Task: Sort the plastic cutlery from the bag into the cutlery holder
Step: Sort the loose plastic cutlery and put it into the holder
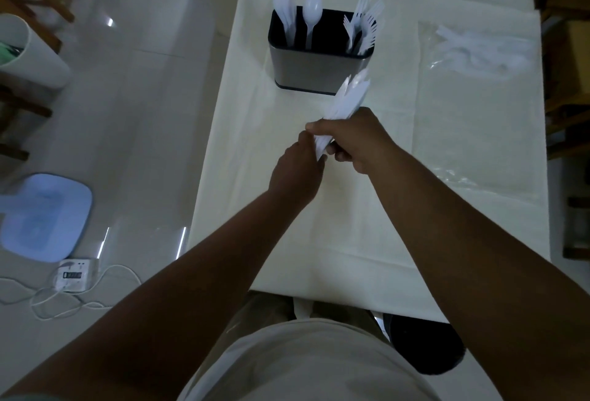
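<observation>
No lettering, brand name or number is legible anywhere in this dimly lit room. The nearest candidate is a small white box [77, 274] on the floor (cables trailing from it). Its dark panel [72, 275] carries a row of pale marks, too small and blurred to read.
</observation>
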The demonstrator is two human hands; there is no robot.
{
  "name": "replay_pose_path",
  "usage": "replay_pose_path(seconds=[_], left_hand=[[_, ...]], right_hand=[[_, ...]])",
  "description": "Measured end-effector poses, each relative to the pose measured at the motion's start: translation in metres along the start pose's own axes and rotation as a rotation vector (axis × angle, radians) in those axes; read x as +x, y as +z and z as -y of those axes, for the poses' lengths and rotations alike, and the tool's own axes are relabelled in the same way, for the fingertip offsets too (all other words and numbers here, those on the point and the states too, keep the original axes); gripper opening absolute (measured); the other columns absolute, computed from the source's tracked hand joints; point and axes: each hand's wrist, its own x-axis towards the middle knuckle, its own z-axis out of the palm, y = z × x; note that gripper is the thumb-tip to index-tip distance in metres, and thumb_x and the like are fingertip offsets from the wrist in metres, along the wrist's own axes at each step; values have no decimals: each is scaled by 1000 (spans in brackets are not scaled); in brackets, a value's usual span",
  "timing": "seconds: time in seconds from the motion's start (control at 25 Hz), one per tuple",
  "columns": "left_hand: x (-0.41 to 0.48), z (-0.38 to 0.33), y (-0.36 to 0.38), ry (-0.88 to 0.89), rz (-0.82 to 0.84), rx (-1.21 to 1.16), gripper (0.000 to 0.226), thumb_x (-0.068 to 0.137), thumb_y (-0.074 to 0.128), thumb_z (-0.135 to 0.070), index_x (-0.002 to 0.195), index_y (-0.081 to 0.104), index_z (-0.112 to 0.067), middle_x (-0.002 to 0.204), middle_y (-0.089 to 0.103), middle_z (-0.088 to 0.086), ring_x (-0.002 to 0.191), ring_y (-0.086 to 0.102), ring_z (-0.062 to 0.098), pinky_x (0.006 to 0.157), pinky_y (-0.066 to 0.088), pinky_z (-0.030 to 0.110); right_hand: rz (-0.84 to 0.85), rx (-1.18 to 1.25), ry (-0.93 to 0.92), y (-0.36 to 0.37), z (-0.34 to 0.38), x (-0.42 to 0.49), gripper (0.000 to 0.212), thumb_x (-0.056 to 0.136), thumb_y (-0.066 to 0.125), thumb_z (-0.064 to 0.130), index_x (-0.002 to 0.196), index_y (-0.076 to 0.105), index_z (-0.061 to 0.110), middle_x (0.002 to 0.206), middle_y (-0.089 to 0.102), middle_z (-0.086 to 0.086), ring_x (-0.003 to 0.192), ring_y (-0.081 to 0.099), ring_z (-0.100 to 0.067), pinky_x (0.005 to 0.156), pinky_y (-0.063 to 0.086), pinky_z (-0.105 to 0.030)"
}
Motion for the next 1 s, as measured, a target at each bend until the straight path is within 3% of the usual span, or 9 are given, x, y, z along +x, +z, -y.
replay_pose_path(seconds=[0.12,0.24,0.36,0.44,0.56,0.68,0.84,1.0], left_hand=[[11,-5,-15,55,1,-10,42,88,70,-33,119,51,-10,102,67,5,84,66,21,78,56,35],[28,-1,-45,57,114,-224,47,80,70,-53,112,58,-22,95,66,-7,81,64,12,73,54,28],[67,8,-73,-136,-87,-796,33,89,52,-52,99,64,-22,94,68,-4,86,64,15,81,51,35],[102,7,-94,-292,-214,-946,26,96,50,-45,94,62,-22,96,65,-1,89,61,15,85,48,33],[144,6,-106,-350,-92,-893,19,95,56,-43,87,61,-26,98,59,0,89,55,16,90,47,33],[157,11,-95,-311,22,-835,23,85,60,-46,84,61,-23,98,59,4,92,54,18,84,43,34],[157,16,-86,-242,6,-860,21,88,54,-42,82,62,-23,98,63,5,93,58,18,86,45,34],[156,17,-85,-200,19,-856,23,99,48,-36,90,68,-30,107,70,2,103,64,17,96,49,37]], right_hand=[[-42,42,-25,3,15,8,40,72,81,24,100,66,0,72,69,-10,45,60,-12,47,46,-21],[-106,140,-110,-5,48,18,27,72,79,14,89,64,-1,57,61,-7,35,51,-12,41,39,-20],[-170,171,-290,-20,100,31,17,72,78,15,77,63,7,52,60,-2,35,52,-11,40,38,-19],[-200,143,-434,-25,136,41,20,72,78,21,76,62,9,52,60,1,38,54,-10,42,40,-19],[-252,29,-572,-11,170,61,34,67,75,33,86,58,11,73,66,-4,53,61,-11,49,48,-24],[-333,-120,-601,9,173,75,46,68,77,38,102,61,11,93,65,-1,81,67,-15,67,57,-26],[-315,-382,-616,27,162,82,49,78,75,37,116,65,6,111,69,-4,99,65,-15,84,55,-26],[-261,-611,-574,37,157,87,65,72,80,49,120,63,8,122,67,-5,111,64,-19,83,48,-22]])
